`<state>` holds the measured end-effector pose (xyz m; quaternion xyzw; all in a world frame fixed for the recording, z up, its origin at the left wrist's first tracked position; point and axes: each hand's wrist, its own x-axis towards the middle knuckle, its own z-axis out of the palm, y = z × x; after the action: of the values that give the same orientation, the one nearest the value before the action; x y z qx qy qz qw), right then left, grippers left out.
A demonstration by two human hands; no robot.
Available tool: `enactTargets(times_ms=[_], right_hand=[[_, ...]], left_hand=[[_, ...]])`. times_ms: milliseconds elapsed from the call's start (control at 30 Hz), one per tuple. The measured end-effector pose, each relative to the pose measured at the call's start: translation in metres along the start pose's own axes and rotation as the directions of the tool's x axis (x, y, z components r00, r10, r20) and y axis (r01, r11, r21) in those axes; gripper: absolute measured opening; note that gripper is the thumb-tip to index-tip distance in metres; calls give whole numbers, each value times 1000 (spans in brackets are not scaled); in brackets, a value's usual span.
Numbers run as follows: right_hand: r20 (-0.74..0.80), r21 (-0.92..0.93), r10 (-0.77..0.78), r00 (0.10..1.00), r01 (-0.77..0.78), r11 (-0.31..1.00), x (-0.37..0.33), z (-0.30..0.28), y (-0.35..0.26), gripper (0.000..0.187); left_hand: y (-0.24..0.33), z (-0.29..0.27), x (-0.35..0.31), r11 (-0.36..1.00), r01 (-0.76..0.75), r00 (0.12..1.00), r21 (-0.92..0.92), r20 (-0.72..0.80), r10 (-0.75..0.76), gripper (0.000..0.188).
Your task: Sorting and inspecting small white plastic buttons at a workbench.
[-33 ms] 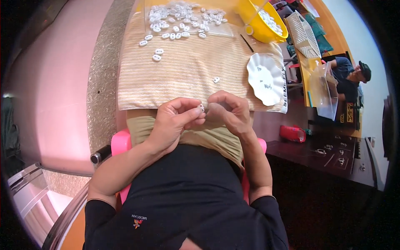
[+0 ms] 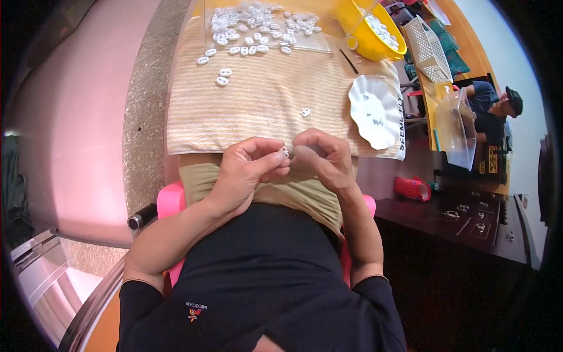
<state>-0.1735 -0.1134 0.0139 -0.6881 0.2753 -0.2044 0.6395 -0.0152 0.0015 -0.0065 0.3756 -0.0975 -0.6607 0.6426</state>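
Since the left hand (image 2: pixel 253 164) pinches a small white two-holed plastic-looking piece (image 2: pixel 285 152), a fingertip slip could drop it onto the khaki trousers (image 2: pixel 202 182); whether the curled right hand (image 2: pixel 328 158) grips anything, I cannot tell. Beyond, overreaching could nudge a lone white oval piece (image 2: pixel 305 112).

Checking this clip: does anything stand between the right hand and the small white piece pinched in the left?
Nothing visible does: only a narrow gap separates the right hand from the small white piece in the left hand. The loose white piece lies beyond both, on the striped cloth.
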Motion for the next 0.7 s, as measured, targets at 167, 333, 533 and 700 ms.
enactTargets(times_ms=[167,333,533,700], right_hand=[[12,2,6,1000,-6,1000,-2,7,-1,8],[11,10,-10,1000,10,1000,-2,9,-2,8],[15,-22,-86,996,87,996,-1,8,1,7],[9,-79,-55,998,55,995,-3,7,2,7]], left_hand=[[2,0,-1,1000,6,1000,-2,6,-6,15],[-1,-5,0,1000,-2,1000,6,24,2,16],[-3,-5,1,1000,-6,1000,31,28,5,15],[-3,-4,1,1000,-5,1000,22,26,5,15]])
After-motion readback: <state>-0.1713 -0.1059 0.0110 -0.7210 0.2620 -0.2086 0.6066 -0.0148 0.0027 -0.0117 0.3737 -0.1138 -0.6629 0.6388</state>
